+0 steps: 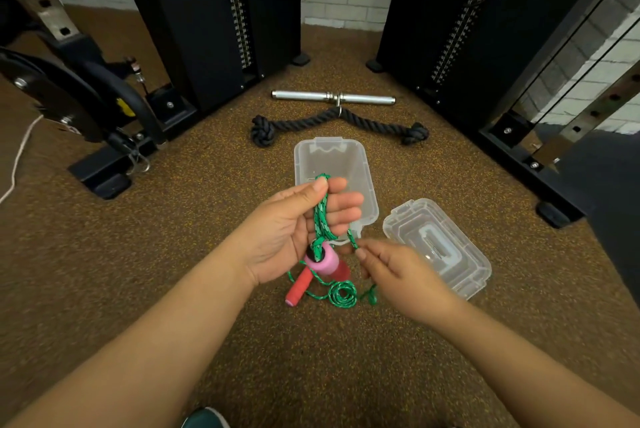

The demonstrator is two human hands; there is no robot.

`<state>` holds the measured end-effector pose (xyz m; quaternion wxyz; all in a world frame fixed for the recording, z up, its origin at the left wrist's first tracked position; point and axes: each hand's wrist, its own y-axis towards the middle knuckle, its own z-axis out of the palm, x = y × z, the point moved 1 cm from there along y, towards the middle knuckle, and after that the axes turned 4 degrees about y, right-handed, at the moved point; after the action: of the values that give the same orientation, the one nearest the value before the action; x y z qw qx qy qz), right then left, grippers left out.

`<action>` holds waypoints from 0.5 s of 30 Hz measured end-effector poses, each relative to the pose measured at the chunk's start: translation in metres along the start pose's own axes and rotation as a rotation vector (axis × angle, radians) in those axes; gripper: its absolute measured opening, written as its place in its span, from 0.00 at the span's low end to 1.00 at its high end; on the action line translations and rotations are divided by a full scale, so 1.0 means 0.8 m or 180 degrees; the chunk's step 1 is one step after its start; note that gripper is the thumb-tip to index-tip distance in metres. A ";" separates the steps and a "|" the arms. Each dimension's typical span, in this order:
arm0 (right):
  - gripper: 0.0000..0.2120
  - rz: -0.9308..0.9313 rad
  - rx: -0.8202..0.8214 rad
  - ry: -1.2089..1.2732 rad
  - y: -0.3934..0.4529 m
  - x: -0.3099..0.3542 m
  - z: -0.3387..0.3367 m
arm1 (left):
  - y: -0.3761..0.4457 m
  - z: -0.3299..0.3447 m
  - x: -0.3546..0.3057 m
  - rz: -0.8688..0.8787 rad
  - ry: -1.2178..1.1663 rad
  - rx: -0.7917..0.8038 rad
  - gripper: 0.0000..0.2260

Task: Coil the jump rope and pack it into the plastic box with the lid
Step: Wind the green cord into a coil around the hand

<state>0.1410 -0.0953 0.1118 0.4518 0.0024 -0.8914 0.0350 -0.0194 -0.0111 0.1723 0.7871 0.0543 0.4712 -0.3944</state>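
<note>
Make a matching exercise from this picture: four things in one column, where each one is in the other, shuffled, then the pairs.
Things:
1. green rope
2. red handle
3. lid
4. metal bar

Places:
A. on the floor beyond the black rope
B. looped over the left hand, one strand pinched by the right hand
C. on the floor right of the box
D. on the floor below the left hand

Pairs: 1-B, 2-D, 3-C, 4-A
</note>
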 end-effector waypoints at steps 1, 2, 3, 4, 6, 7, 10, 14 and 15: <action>0.11 -0.0102 0.0062 -0.0176 -0.002 0.003 0.000 | 0.000 -0.001 -0.003 0.0058 0.0014 -0.0049 0.12; 0.11 -0.0181 0.0107 -0.0336 -0.004 0.007 0.000 | 0.002 -0.002 -0.004 0.0114 0.0048 -0.0088 0.12; 0.12 -0.0257 0.0142 -0.0519 -0.006 0.012 0.000 | 0.002 -0.003 -0.005 0.0159 0.0079 -0.0113 0.12; 0.14 -0.0356 0.0159 -0.0741 -0.008 0.017 0.000 | 0.003 -0.003 -0.005 0.0191 0.0110 -0.0132 0.13; 0.16 -0.0631 0.0164 -0.1225 -0.012 0.028 0.000 | 0.004 -0.003 -0.002 0.0201 0.0237 -0.0174 0.14; 0.16 -0.0786 0.0157 -0.1410 -0.014 0.035 0.001 | 0.004 -0.001 0.000 0.0171 0.0377 -0.0174 0.15; 0.13 -0.1169 0.0136 -0.1417 -0.014 0.056 -0.001 | 0.001 0.006 0.006 -0.0021 0.1045 -0.0049 0.16; 0.08 -0.1012 -0.0039 -0.0205 -0.005 0.064 -0.018 | -0.002 0.004 0.016 -0.0344 0.2105 0.0054 0.14; 0.08 -0.0777 -0.0112 0.0217 -0.003 0.062 -0.023 | -0.003 0.003 0.016 -0.0355 0.2187 0.0124 0.12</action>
<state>0.1271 -0.0949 0.1627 0.4828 0.1017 -0.8691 -0.0358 -0.0165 -0.0211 0.1645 0.5585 0.1731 0.7033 -0.4044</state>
